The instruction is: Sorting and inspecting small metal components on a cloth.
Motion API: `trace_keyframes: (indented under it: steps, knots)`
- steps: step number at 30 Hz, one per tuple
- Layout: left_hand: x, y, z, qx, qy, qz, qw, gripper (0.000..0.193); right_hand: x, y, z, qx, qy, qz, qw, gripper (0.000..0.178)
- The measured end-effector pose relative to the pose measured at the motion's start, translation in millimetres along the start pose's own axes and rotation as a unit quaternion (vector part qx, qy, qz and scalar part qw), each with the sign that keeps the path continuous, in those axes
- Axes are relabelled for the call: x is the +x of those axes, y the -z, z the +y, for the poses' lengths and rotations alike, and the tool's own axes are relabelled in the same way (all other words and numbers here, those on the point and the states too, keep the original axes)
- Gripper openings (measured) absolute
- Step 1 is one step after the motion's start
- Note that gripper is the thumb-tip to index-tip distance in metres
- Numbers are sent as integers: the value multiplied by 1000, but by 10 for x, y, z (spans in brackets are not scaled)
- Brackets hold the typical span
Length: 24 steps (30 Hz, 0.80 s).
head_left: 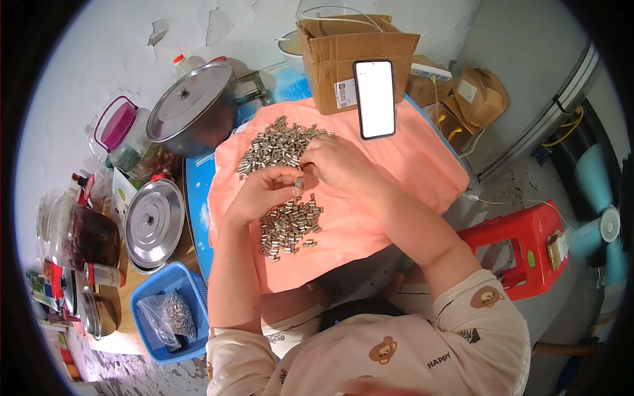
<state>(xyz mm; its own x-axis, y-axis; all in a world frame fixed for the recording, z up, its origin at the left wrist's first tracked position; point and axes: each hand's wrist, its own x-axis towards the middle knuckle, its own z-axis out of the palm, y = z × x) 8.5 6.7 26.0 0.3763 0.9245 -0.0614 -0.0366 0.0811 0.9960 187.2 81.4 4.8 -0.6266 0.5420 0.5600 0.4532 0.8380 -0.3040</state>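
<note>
My left hand [265, 193] is closed in a pinch, with a small metal cylinder [299, 183] between thumb and forefinger. Close beside it, my right hand [338, 162] reaches in from the right with bent fingers at the edge of the far pile; what its fingertips hold, if anything, is hidden. Many short silvery cylinders form that far pile [274, 146] on a salmon-pink cloth [356, 218]. A nearer pile [290, 226] of the same pieces lies just below my hands, by my left wrist.
A phone [375, 99] with a lit white screen leans against a cardboard box [356, 53] at the back. Left stand a lidded steel pot [191, 109] and a blue basket [142, 327] with a bag of metal pieces. A red stool [528, 264] and fan [609, 224] are right.
</note>
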Motion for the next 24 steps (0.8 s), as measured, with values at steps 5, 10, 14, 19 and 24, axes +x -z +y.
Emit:
trace_keyframes:
  steps: [5, 10, 14, 19, 24]
  knots:
    - [22, 19, -20, 0, -16, -37, 999, 26, 25, 72, -15, -28, -20, -63, 997, 9]
    - [89, 60, -133, -122, -51, 16, 991, 27, 84, 55, -104, 41, -36, 34, 998, 9]
    - [144, 63, -130, -196, -41, 103, 974, 28, 117, 55, -137, 392, -162, -4, 906, 3]
    - [160, 58, -151, -172, -67, 90, 979, 28, 101, 8, -81, 478, -173, -31, 861, 3]
    - [163, 77, -166, -181, -69, 82, 978, 28, 82, 22, -79, 393, -154, -28, 906, 3]
